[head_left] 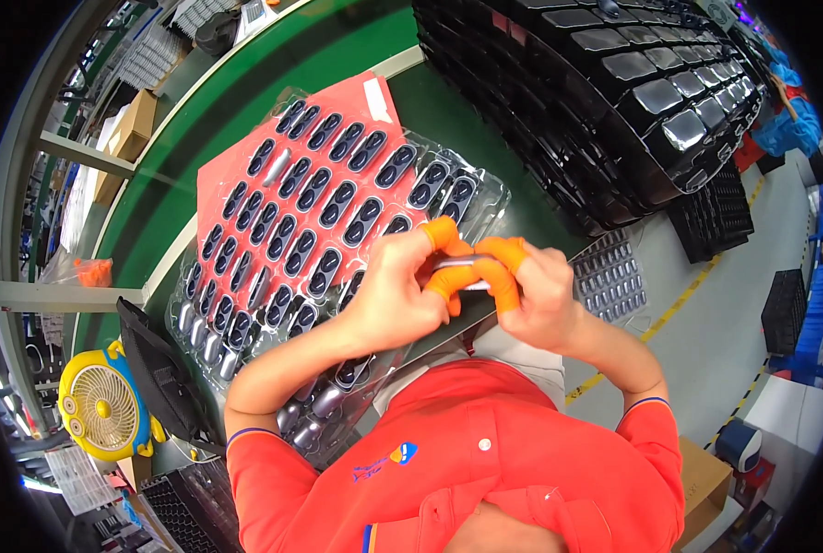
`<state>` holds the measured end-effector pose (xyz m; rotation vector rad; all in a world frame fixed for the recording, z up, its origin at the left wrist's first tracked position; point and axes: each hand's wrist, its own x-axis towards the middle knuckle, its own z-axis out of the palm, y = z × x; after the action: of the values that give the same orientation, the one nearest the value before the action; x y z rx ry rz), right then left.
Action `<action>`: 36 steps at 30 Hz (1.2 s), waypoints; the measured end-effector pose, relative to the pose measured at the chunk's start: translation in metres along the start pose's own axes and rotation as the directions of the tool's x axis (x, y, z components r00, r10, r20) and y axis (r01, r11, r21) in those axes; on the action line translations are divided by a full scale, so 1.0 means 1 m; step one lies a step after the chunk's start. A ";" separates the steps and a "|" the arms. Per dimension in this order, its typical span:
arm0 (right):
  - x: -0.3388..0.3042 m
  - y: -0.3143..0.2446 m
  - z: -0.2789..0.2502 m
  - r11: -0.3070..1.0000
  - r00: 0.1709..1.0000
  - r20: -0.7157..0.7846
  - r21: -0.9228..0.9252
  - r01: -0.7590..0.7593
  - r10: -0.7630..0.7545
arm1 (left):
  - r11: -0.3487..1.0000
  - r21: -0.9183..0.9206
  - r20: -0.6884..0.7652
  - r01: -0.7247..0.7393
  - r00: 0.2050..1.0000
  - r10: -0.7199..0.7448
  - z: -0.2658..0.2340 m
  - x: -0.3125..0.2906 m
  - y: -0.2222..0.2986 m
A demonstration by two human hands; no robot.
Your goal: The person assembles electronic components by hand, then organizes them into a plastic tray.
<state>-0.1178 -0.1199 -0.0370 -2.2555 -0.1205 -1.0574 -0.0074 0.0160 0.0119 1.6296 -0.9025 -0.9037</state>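
Observation:
My left hand (395, 288) and my right hand (542, 293) meet in front of my body, with orange finger cots on the fingertips. Pinched between them is a small pale-grey case part (457, 262); the fingers cover most of it, so its exact form is hidden. Just left of my hands, a clear plastic tray (496, 197) holds rows of oval grey cases (338, 203), many showing two dark rounded recesses. A few pieces in the tray show a smooth silver side instead. Beneath the tray lies a red sheet (222, 178).
Black moulded trays (522, 101) are piled high at the far right. A green work surface (328, 51) runs behind the tray. At left stand a yellow fan (103, 405) and a black bag (160, 373). Another tray of grey pieces (611, 279) is lower, beyond my right hand.

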 end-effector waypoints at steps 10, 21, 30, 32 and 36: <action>0.005 -0.003 -0.002 0.806 0.894 0.099 0.397 -0.438 0.437 | 0.967 0.007 -0.044 -0.255 0.966 0.255 -0.002 0.008 -0.011; 0.007 -0.003 -0.013 0.765 0.846 0.123 0.375 -0.523 0.519 | 0.948 -0.318 0.064 -0.020 0.997 0.042 -0.012 0.008 0.005; 0.006 0.002 -0.004 0.710 0.847 0.267 0.462 -0.531 0.460 | 0.967 0.074 -0.065 -0.242 0.967 0.247 0.001 0.008 -0.011; 0.004 0.003 -0.002 0.671 0.831 0.288 0.491 -0.555 0.477 | 0.955 0.167 -0.057 -0.246 0.964 0.258 0.003 0.007 -0.012; 0.007 0.005 -0.005 0.566 0.763 0.375 0.515 -0.643 0.526 | 0.980 0.071 0.002 -0.188 0.982 0.189 -0.004 0.016 -0.014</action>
<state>-0.1147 -0.1284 -0.0316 -1.5710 0.1886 -0.3490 0.0046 0.0061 -0.0031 1.5746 -1.0766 -0.7438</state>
